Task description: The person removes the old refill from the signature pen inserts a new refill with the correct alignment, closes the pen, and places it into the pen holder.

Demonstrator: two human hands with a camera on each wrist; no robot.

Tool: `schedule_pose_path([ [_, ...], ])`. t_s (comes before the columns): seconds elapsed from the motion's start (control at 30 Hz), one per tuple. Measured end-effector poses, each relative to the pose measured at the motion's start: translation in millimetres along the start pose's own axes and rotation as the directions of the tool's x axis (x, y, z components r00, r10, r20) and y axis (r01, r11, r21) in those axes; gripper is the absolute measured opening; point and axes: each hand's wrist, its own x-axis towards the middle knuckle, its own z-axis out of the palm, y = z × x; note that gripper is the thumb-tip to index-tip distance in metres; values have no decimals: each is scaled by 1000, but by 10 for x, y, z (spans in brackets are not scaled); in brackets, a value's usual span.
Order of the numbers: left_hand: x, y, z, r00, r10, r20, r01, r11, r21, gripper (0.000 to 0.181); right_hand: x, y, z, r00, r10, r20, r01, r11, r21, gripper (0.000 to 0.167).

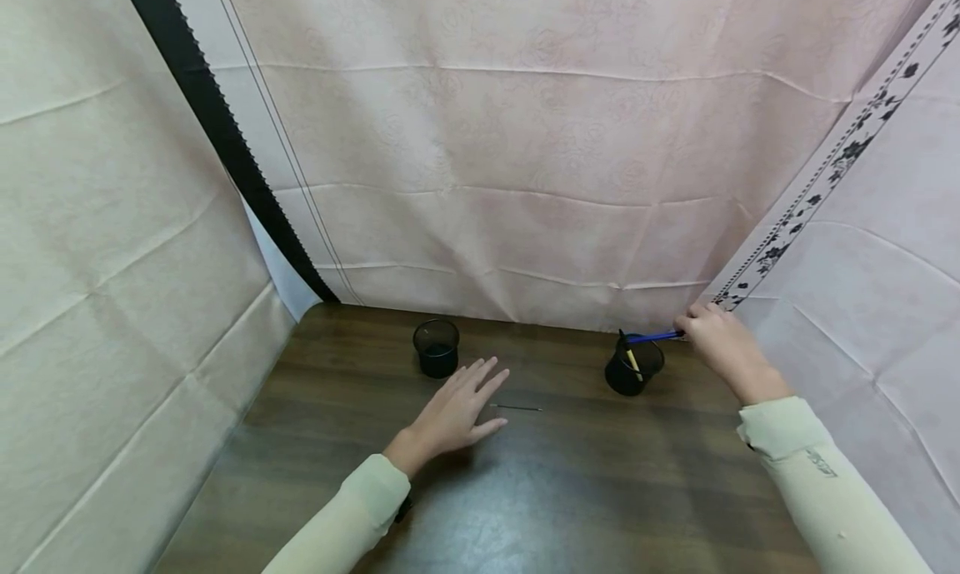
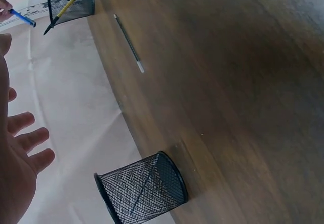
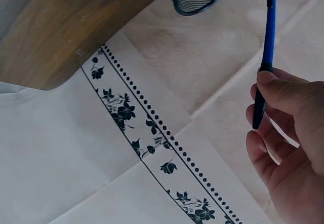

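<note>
My right hand point(image 1: 726, 351) pinches a blue pen point(image 3: 269, 36) with black ends between thumb and fingers, holding it nearly level over the rim of the right black mesh cup point(image 1: 622, 380). A yellow and black pen or pencil point(image 2: 70, 5) leans inside that cup. The left hand point(image 1: 453, 411) hovers over the table with fingers spread, holding nothing. Beside its fingertips lies a thin dark rod point(image 2: 128, 42) with a pale end, like a pen refill. Beyond this hand stands the left mesh cup point(image 1: 437, 361); through its mesh the left wrist view shows a thin dark line.
The brown wooden table point(image 1: 570, 491) ends at the back against a hanging pale cloth point(image 1: 487, 141). More cloth hangs at the left point(image 1: 112, 307) and right point(image 1: 885, 307), with a floral-printed border point(image 3: 147, 133) near the right hand.
</note>
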Motion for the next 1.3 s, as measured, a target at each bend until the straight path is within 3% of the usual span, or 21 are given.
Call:
schedule_pose_path([
  [0.33,13,-9,18,1000,-6,-10,5,999,-43,76,3,-65,97,993,18,118,-9,998,-69,16],
  [0.57,-13,-34,32,1000,-20,15,20,999,-27,76,78,-149,245,982,11,191,7,996,-94,19],
  [0.83,-20,-42,68,999,-22,24,23,999,-49,76,139,-203,476,984,-65,163,86,988,-130,17],
  [1.3,-17,-43,106,1000,-9,10,9,999,-46,75,180,-227,648,970,-69,233,98,988,-116,20],
])
